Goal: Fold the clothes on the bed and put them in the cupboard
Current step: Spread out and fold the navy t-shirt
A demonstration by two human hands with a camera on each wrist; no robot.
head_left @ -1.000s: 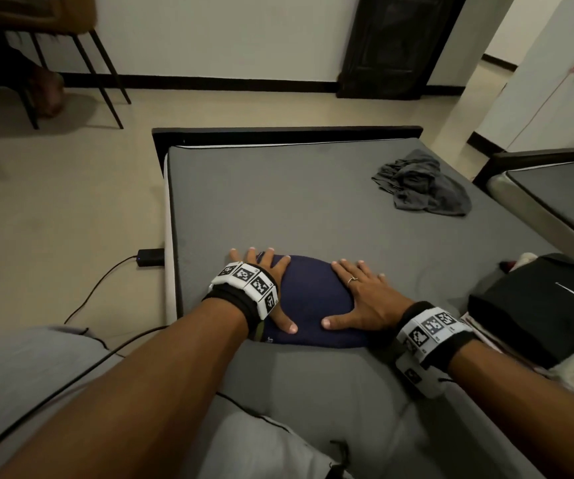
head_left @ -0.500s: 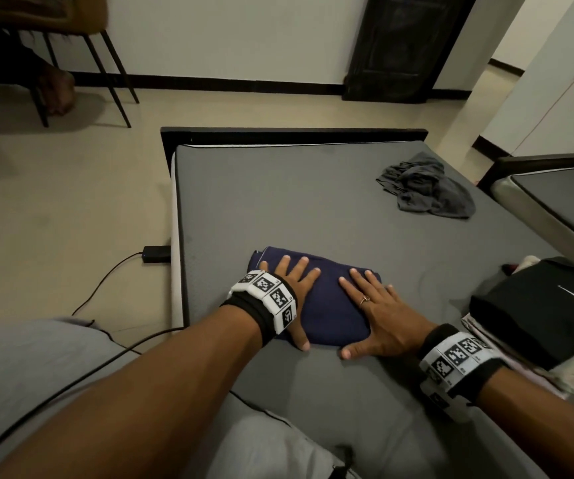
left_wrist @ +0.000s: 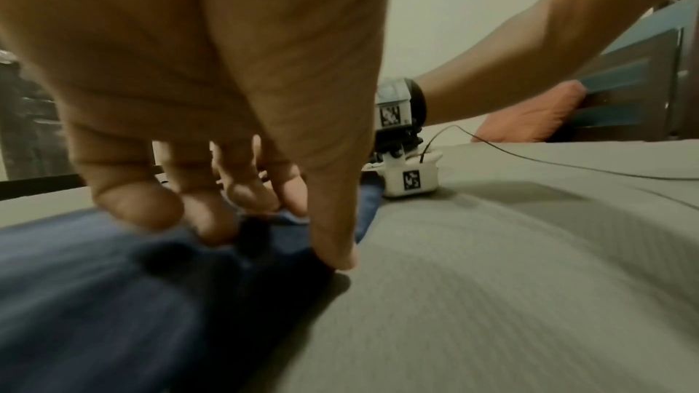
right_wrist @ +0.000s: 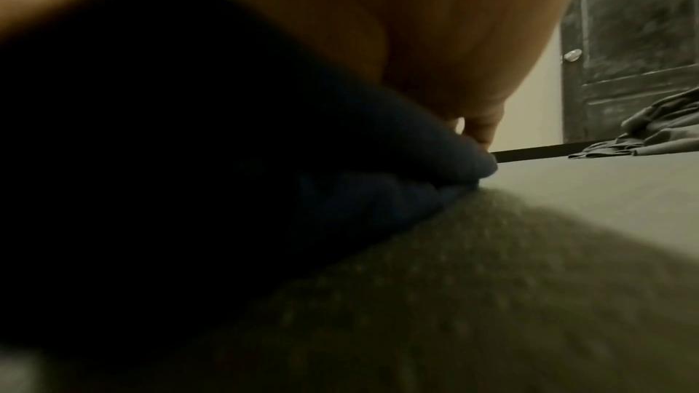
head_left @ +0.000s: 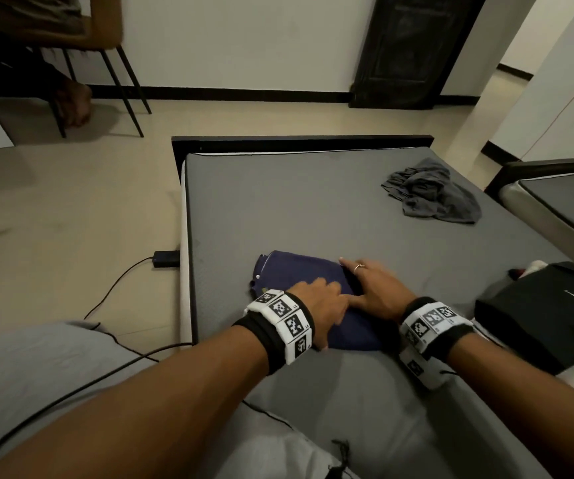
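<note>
A folded navy-blue cloth garment (head_left: 299, 281) lies on the grey-covered bed (head_left: 313, 202), close to the bed's left edge and on the near half. The left hand (head_left: 316, 305) rests on the garment's near left part; in the left wrist view its fingers (left_wrist: 140, 205) curl down onto the blue fabric and the thumb tip presses at the fabric's edge where it meets the sheet, so the hand seems to be gripping the cloth, though motion blur softens the contact. The right hand (head_left: 375, 292) lies at the garment's right edge with a ring on one finger; its fingers dip under or into the fold, and most are hidden by fabric and by the left hand. The right wrist view is largely dark, filled by a blurred lifted layer of the navy cloth, so I cannot tell for certain how these fingers are set.

A crumpled grey garment (head_left: 430, 195) lies at the far right of the bed, well apart from the navy one. A black garment with a white mark (head_left: 548, 319) sits right of it, cut off by the frame.
</note>
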